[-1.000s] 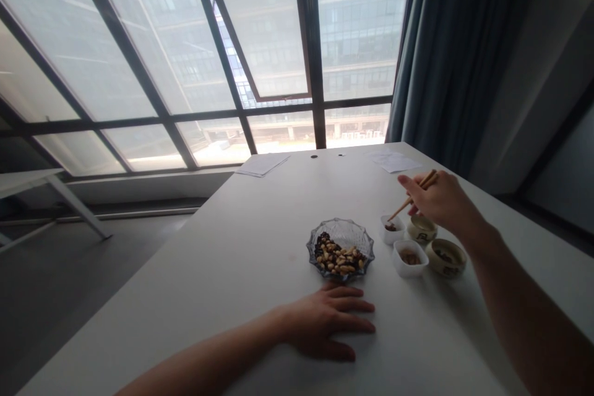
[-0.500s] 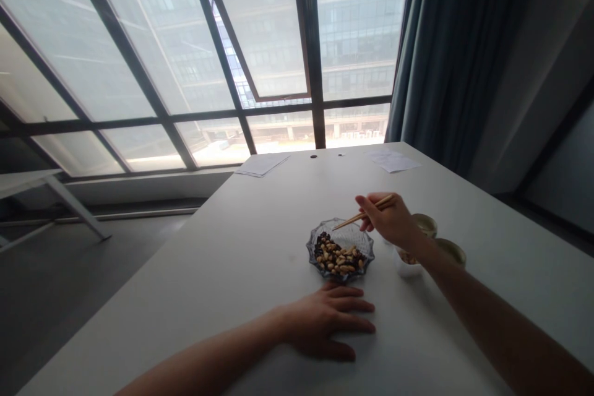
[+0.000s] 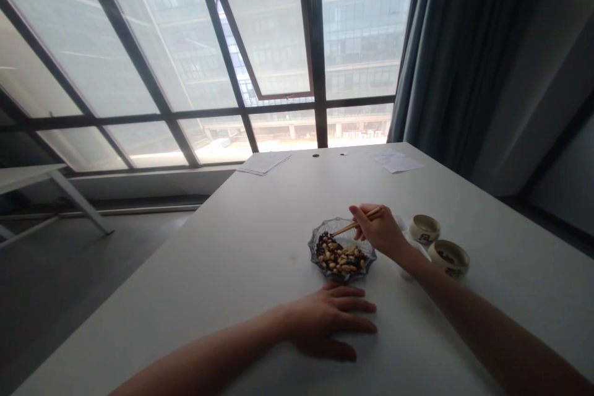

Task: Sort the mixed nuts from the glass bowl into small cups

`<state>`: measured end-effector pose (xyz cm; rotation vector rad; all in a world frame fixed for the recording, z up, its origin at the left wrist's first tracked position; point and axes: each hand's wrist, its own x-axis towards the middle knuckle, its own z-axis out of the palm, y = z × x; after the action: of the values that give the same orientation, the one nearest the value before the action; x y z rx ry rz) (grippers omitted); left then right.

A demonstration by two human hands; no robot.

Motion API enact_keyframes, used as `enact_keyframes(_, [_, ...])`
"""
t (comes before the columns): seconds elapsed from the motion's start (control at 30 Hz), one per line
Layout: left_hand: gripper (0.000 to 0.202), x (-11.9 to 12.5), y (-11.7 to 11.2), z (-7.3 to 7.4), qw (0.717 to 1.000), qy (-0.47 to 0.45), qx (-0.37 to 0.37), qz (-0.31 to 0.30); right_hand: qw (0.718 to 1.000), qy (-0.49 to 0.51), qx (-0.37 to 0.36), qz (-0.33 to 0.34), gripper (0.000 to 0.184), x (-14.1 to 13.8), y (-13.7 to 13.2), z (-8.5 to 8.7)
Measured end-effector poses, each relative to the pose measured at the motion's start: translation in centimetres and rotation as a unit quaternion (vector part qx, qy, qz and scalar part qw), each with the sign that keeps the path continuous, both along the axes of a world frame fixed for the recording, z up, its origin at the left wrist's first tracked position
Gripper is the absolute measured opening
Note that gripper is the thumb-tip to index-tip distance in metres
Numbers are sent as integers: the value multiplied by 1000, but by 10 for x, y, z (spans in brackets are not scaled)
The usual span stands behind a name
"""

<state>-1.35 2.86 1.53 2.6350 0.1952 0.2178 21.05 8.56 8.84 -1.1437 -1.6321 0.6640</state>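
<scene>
Moved: since the earlier frame, the right hand (image 3: 378,230) has shifted a little lower and closer to the middle of the table, bringing its chopsticks (image 3: 357,221) over the dish; the left hand (image 3: 325,322) lies about where it was.
Right hand: above the near right part of the dish, its fingers narrowly closed around the chopsticks, with the thumb and fingertips pinching them.
Chopsticks: light wood, tilted slightly, tips pointing left and down, just over the nuts; whether the tips grip anything is too small to tell.
Left hand: flat on the table, palm down, fingers loosely spread and holding nothing, just below the dish.
Dish: a scalloped glass dish (image 3: 312,253) at the centre of the lower frame, holding mixed nuts (image 3: 335,258), tan and dark.
Cups: two small ceramic cups, a nearer one (image 3: 448,258) and a farther one (image 3: 424,229), right of the right hand.
Tub: a white plastic tub (image 3: 407,267), partly hidden beneath the right wrist.
Table: a white table (image 3: 185,278) filling the lower frame.
Papers: two sheets near the far edge, one upper centre (image 3: 263,163), one upper right (image 3: 396,163).
Behind: a large window (image 3: 204,55) at upper left, a dark curtain (image 3: 455,43) at upper right.
</scene>
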Motion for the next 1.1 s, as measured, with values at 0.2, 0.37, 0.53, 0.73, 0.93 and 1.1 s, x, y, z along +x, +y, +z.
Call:
enact_keyframes(0.2, [62,1,0,1,1000,6,2,-4,998,3,26,-51,61,-8,-5,0])
enact_keyframes(0.37, [62,0,0,2,1000,4,3,-3,996,8,29,-78,60,1,-7,15])
enact_keyframes(0.53, [62,0,1,0,1000,2,5,-6,989,-27,60,-131,56,32,-25,63])
enact_keyframes(0.73, [62,1,0,4,1000,8,2,-7,949,-135,113,-261,51,81,-65,114])
enact_keyframes(0.93, [63,3,0,9,1000,13,4,-9,931,-215,55,-290,54,132,-71,115])
enact_keyframes(1.1, [62,3,0,10,1000,18,7,-5,954,-177,-105,-217,49,154,-49,98])
